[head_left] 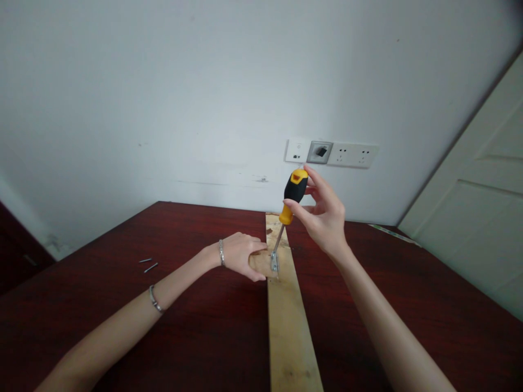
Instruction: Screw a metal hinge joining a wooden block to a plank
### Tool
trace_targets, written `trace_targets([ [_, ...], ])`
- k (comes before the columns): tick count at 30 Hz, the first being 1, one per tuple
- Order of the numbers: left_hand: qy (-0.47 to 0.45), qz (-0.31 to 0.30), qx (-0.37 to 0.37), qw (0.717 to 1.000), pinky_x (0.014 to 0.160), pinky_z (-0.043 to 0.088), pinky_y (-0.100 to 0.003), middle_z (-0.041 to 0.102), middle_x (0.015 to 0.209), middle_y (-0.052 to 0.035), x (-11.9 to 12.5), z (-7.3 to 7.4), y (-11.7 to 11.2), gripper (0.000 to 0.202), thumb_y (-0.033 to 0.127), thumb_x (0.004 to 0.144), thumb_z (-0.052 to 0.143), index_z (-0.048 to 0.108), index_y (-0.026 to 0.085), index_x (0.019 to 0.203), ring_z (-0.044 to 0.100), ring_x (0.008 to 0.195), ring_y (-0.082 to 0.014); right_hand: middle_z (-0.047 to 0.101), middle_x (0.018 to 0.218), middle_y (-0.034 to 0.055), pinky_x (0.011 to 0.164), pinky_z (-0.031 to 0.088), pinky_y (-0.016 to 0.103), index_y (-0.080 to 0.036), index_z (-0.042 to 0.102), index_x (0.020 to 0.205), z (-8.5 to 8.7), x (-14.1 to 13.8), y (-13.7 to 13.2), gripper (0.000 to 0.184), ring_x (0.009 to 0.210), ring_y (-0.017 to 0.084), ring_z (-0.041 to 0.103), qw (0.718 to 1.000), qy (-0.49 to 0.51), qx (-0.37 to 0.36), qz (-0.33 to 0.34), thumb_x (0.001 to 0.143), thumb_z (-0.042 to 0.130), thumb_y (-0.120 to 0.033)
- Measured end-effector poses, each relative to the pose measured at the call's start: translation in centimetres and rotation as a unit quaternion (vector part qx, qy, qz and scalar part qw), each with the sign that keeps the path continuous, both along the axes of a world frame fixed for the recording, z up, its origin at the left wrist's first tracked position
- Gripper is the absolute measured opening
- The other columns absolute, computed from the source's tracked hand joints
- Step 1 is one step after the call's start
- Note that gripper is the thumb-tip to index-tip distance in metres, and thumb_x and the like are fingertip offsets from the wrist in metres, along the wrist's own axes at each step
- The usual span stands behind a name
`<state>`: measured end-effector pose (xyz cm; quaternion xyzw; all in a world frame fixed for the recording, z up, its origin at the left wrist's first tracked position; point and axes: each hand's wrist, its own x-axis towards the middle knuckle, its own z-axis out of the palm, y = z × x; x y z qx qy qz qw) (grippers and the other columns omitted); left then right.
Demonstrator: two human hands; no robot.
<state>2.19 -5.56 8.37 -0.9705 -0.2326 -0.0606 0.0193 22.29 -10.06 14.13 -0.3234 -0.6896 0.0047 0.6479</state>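
Note:
My right hand (pixel 322 215) grips a yellow and black screwdriver (pixel 296 188) by its handle, fingers and thumb around it. The screwdriver leans slightly, its shaft running down to a small metal bracket (pixel 274 262). That bracket sits where a short wooden block (pixel 261 263) meets a long wooden plank (pixel 288 321). My left hand (pixel 244 252) is closed around the block from the left, thumb on the near side and fingers on the far side. Whether the screwdriver tip sits in a screw head is too small to tell.
Two loose screws (pixel 151 267) lie on the dark red table (pixel 196 337) to the left. A white wall with sockets (pixel 353 154) rises behind the table. At the right stands a white panelled door (pixel 482 201), with a thin strip (pixel 394 234) near the table's back right edge.

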Motion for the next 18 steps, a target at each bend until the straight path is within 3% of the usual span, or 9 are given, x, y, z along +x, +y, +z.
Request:
trace_targets([
  [18,0.012,0.002,-0.004,1.0,0.06,0.046,-0.027,0.068,0.09,-0.0054,0.27,-0.6,0.23,0.059,0.066,0.064,0.064,0.061,0.018,0.097,0.066,0.074,-0.022,0.053,0.106,0.005,0.048,0.058,0.022,-0.029,0.05,0.123,0.19,-0.41,-0.6,0.06,0.085,0.017,0.055,0.999,-0.041,0.001,0.002,0.07,0.076,-0.036],
])
